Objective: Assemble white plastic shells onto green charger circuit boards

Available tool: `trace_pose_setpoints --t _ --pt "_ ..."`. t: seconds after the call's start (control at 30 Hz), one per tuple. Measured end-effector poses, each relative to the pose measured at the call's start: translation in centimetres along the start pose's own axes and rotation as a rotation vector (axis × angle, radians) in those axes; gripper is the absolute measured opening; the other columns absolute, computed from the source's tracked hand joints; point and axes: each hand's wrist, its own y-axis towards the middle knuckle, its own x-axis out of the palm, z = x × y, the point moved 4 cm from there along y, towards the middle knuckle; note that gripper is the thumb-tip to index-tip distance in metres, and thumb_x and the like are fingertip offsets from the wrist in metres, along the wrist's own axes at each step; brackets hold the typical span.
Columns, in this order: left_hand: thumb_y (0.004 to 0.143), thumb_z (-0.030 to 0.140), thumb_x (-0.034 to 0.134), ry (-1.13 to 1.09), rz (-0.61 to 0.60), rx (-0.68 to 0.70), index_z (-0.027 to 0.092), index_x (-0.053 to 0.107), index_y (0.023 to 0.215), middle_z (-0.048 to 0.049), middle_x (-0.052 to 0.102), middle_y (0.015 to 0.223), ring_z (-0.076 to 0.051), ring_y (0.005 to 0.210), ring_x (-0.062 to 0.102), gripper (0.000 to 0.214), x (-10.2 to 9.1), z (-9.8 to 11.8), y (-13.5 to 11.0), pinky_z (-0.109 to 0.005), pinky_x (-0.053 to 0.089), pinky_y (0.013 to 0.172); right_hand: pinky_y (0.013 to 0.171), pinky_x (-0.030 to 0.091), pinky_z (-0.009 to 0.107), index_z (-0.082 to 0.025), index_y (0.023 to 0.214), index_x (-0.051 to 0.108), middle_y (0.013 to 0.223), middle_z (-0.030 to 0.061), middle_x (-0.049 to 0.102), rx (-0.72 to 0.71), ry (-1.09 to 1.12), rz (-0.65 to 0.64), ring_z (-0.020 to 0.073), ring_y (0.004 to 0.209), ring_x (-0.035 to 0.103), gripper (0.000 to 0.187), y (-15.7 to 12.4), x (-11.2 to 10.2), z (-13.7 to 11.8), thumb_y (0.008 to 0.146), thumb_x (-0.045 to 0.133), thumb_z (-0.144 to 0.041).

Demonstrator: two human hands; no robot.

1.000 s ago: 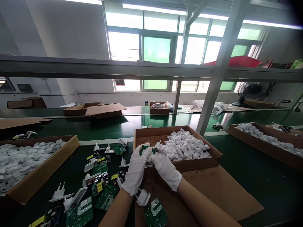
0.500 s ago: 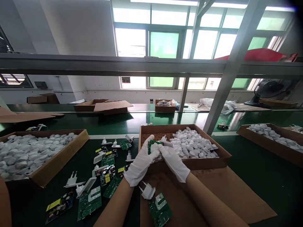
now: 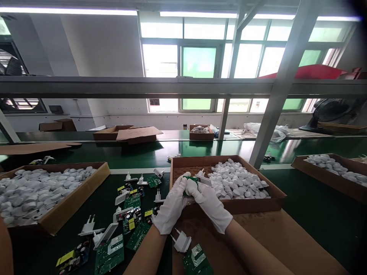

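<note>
Both my hands wear white gloves and meet at the near edge of a cardboard box (image 3: 229, 206) of small white caps (image 3: 236, 179). My left hand (image 3: 172, 204) is closed on a small green circuit board (image 3: 192, 178), largely hidden by the fingers. From the other side my right hand (image 3: 211, 202) grips the same board, its fingers pressed against it. A white plug piece (image 3: 203, 178) sticks out above my right fingers, apparently joined to the board. Below the hands, a white plug (image 3: 182, 242) and another green board (image 3: 197, 260) lie on a cardboard flap.
Left of my arms lie several circuit boards (image 3: 109, 254) with white plugs. A second box of white caps (image 3: 77, 198) stands at far left, a third (image 3: 329, 173) at far right. A slanting metal post (image 3: 275, 99) rises behind the middle box. Part of another person's arm (image 3: 6, 248) shows at lower left.
The view has tilted up slightly, so everything sits lower in it. My hands stay together on the board, with less of its green surface showing between the fingers.
</note>
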Motion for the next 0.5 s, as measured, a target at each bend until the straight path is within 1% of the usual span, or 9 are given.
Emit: trace_pose_setpoints --t 0.1,0.17,0.2,0.23,0.3,0.37,0.4,0.43,0.5 --pt "0.076 0.036 0.053 0.052 0.043 0.065 0.02 0.054 0.105 -0.006 0.053 0.108 -0.02 0.096 0.05 0.033 0.0 0.0 0.2 -0.031 0.044 0.082 0.07 0.045 0.028 -0.017 0.065 0.057 0.068 0.0035 0.059 -0.013 0.039 -0.038 0.0158 0.069 0.054 0.036 -0.1 0.0 -0.3 0.079 0.037 -0.042" --pt "0.077 0.037 0.051 0.079 0.039 0.1 0.021 0.052 0.108 -0.0056 0.052 0.11 -0.02 0.099 0.049 0.035 0.3 -0.1 0.3 -0.032 0.041 0.086 0.077 0.044 0.029 -0.017 0.075 0.059 0.078 0.0047 0.062 0.002 0.068 -0.057 0.016 0.077 0.056 0.037 -0.1 0.0 -0.2 0.081 0.033 -0.043" --pt "0.076 0.036 0.052 0.126 0.065 0.137 0.021 0.052 0.108 -0.0055 0.052 0.11 -0.02 0.1 0.048 0.036 0.3 0.0 0.4 -0.032 0.038 0.089 0.081 0.043 0.029 -0.018 0.08 0.059 0.083 0.0052 0.062 0.008 0.054 -0.045 0.016 0.082 0.056 0.037 -0.1 0.0 -0.1 0.081 0.032 -0.043" --pt "0.074 0.035 0.054 0.205 0.113 0.202 0.02 0.052 0.108 -0.0055 0.052 0.111 -0.02 0.103 0.047 0.036 0.2 0.3 0.3 -0.032 0.035 0.092 0.084 0.041 0.03 -0.018 0.085 0.058 0.087 0.0057 0.062 0.016 0.017 -0.017 0.0162 0.085 0.055 0.035 -0.1 0.0 0.0 0.081 0.033 -0.043" --pt "0.071 0.029 0.059 0.436 0.253 0.402 0.019 0.052 0.108 -0.0059 0.049 0.115 -0.021 0.108 0.042 0.04 -0.1 1.0 0.1 -0.03 0.027 0.098 0.086 0.04 0.032 -0.018 0.088 0.058 0.089 0.0074 0.061 0.039 -0.099 0.073 0.0178 0.088 0.055 0.034 -0.1 -0.2 0.4 0.081 0.035 -0.042" --pt "0.07 0.027 0.059 0.662 0.356 0.585 0.016 0.052 0.108 -0.0078 0.048 0.116 -0.022 0.109 0.041 0.04 -0.1 1.7 -0.4 -0.03 0.025 0.099 0.084 0.04 0.036 -0.018 0.087 0.058 0.086 0.0093 0.062 0.085 -0.208 0.163 0.0203 0.086 0.055 0.035 -0.1 -0.3 0.7 0.081 0.034 -0.043" --pt "0.072 0.028 0.056 0.724 0.35 0.613 0.016 0.052 0.109 -0.0087 0.048 0.116 -0.022 0.109 0.041 0.039 0.0 1.8 -0.5 -0.03 0.026 0.098 0.084 0.039 0.037 -0.018 0.087 0.058 0.086 0.0102 0.062 0.111 -0.243 0.202 0.0218 0.087 0.055 0.035 -0.2 -0.5 0.9 0.08 0.035 -0.043" --pt "0.074 0.03 0.054 0.757 0.318 0.596 0.015 0.051 0.109 -0.0093 0.049 0.115 -0.022 0.108 0.043 0.039 0.1 1.7 -0.5 -0.031 0.028 0.096 0.084 0.038 0.039 -0.017 0.089 0.058 0.087 0.0113 0.062 0.123 -0.291 0.227 0.0233 0.089 0.054 0.035 -0.3 -0.5 0.9 0.08 0.036 -0.043" --pt "0.072 0.031 0.055 0.783 0.233 0.46 0.014 0.052 0.109 -0.0102 0.05 0.114 -0.023 0.106 0.044 0.04 0.5 1.5 -0.4 -0.033 0.03 0.094 0.083 0.037 0.041 -0.015 0.093 0.057 0.087 0.014 0.061 0.095 -0.384 0.195 0.0263 0.092 0.053 0.033 -0.4 -0.3 0.7 0.08 0.038 -0.039"
